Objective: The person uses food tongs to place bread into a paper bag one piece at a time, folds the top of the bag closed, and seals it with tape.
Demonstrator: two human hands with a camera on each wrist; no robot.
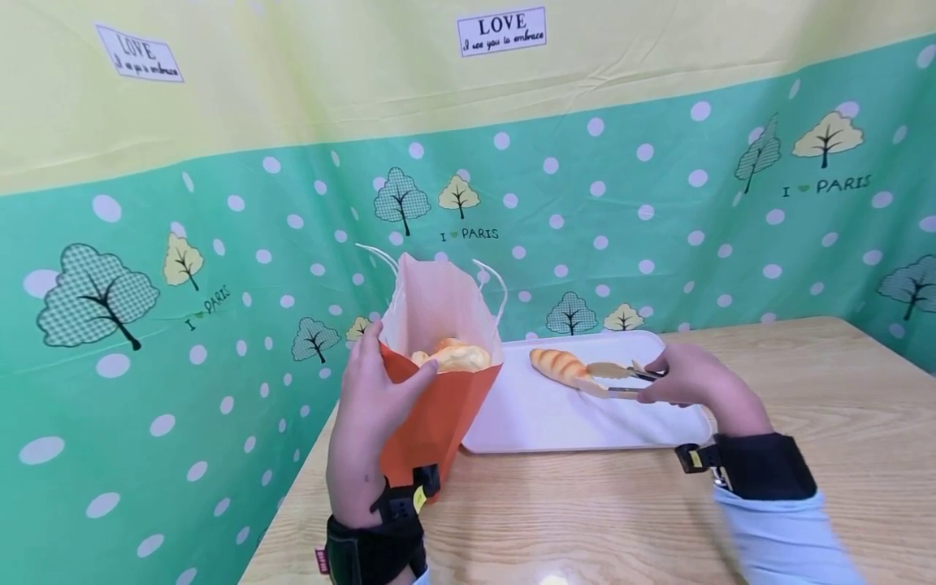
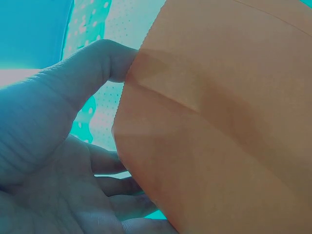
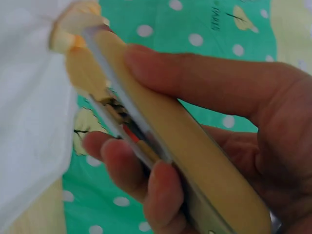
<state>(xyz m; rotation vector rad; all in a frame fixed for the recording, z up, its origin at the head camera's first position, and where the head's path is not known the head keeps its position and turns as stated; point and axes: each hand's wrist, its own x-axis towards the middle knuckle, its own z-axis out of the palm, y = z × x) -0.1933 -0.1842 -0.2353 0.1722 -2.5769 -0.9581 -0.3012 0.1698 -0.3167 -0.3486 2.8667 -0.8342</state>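
My left hand (image 1: 373, 398) grips the near left side of an orange paper bag (image 1: 439, 414), thumb at the rim. The bag stands with its white-lined mouth open and thin white handles up; pale bread (image 1: 457, 356) shows inside. In the left wrist view, orange paper (image 2: 219, 122) fills the right side, its edge between thumb and fingers. My right hand (image 1: 691, 378) holds tongs (image 1: 608, 370) by the handles. Their tan tips meet the right end of a striped bread roll (image 1: 557, 366) lying on a white tray (image 1: 512, 422). In the right wrist view, thumb and fingers press the tongs (image 3: 161, 126) from both sides.
The tray lies on a wood-grain table (image 1: 570, 512), right of the bag, whose side overlaps the tray's left end. A green and yellow printed curtain (image 1: 600, 211) hangs behind the table and along its left. Black straps (image 1: 764, 467) circle both wrists.
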